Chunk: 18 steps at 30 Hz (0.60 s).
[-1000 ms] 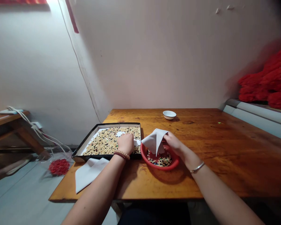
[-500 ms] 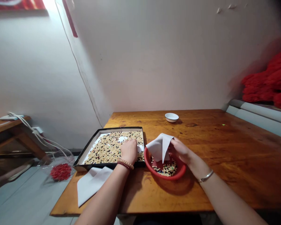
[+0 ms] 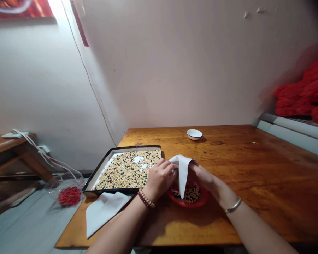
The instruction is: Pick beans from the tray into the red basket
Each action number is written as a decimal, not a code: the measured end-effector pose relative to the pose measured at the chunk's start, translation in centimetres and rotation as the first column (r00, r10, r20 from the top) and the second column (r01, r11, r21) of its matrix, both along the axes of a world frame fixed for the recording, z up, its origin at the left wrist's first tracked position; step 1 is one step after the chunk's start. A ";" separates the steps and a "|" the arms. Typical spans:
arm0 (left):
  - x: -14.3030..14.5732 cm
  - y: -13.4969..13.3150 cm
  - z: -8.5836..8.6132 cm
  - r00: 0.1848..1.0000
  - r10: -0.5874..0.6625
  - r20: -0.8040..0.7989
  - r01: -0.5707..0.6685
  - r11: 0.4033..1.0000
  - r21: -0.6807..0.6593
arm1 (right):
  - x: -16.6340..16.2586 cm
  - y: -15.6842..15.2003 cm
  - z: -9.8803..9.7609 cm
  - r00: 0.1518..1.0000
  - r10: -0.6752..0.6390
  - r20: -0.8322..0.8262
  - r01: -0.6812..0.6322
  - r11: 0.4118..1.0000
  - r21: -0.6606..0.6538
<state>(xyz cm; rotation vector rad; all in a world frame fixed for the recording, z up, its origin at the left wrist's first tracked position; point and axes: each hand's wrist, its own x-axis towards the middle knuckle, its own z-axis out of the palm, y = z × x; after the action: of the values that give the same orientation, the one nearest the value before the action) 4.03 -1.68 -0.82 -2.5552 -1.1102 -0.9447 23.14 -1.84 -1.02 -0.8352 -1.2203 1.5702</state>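
A black tray [image 3: 95, 173] lined with white paper holds a layer of mixed beans, mostly pale. To its right a red bowl [image 3: 190, 203] holds more mixed beans. My right hand [image 3: 204, 174] pinches a folded white paper [image 3: 183, 170] above the bowl. My left hand [image 3: 160, 178], with a bead bracelet on the wrist, has its fingers curled at the left edge of that paper, over the bowl's left rim. Whether it carries beans is hidden.
A second white paper [image 3: 103, 210] lies at the table's front left corner. A small white dish [image 3: 194, 134] sits near the far edge of the wooden table [image 3: 254, 169]. Left of the table are a low bench with cables [image 3: 29, 141] and a red item [image 3: 69, 196] on the floor.
My left hand has left the bean tray and moved right to the bowl and the paper. My right hand with the paper has dropped slightly toward the bowl.
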 end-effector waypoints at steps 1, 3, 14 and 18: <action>0.1 0.0 -0.1 1.000 -0.001 0.012 0.001 1.000 0.012 | 0.0 0.0 0.0 1.000 0.021 0.005 -0.022 1.000 0.009; 0.1 0.0 -0.2 0.999 -0.017 0.035 0.016 0.999 0.036 | -0.2 0.0 -0.1 1.000 0.019 0.017 -0.019 1.000 0.006; -0.2 0.1 0.0 0.997 -0.030 0.068 0.028 0.999 0.038 | -0.3 0.8 -0.1 0.977 -0.076 0.197 0.059 0.994 0.088; -0.4 0.2 -0.3 0.998 0.019 0.065 -0.020 1.000 0.012 | -0.2 1.0 -0.4 0.951 -0.128 0.280 0.101 0.989 0.108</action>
<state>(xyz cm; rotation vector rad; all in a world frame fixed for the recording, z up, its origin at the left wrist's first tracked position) 3.59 -1.43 -1.08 -2.5155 -1.1400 -1.0343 22.91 -0.79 -1.39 -1.0813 -1.4115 1.3196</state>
